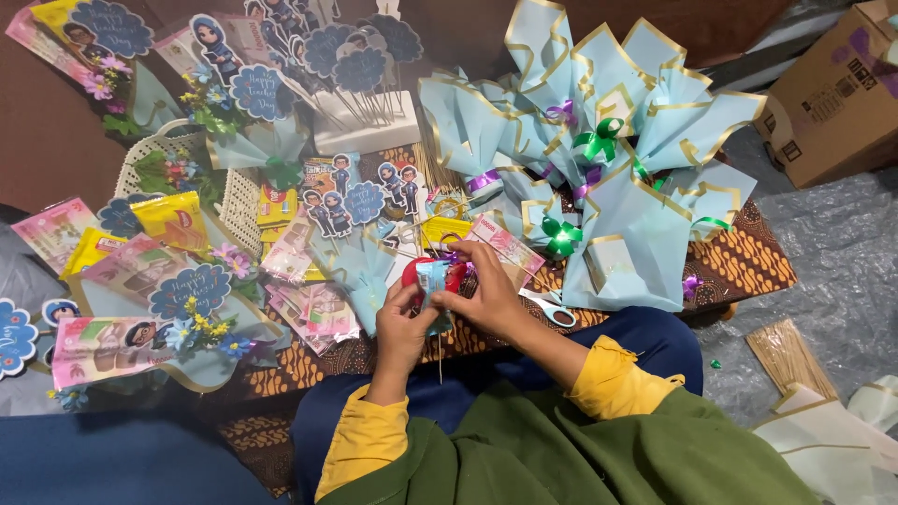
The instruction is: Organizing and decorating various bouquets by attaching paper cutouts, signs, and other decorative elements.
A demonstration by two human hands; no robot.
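My left hand (400, 323) and my right hand (486, 295) meet over my lap, both gripping a small light-blue and red snack packet (437, 277) fixed to a thin wooden skewer (440, 360) that points down toward me. A pink banknote-like slip (510, 245) lies just beyond my right fingers. Scissors (554, 309) rest on the batik cloth (748, 262) right of my right hand. My sleeves are yellow under a green garment.
Several pale-blue, gold-edged paper bouquets (617, 187) with ribbons crowd the far right. Cartoon toppers on sticks stand in a white foam block (365, 126). Snack packets and finished bouquets (178, 309) lie left. A cardboard box (832, 103) and a skewer bundle (790, 360) sit right.
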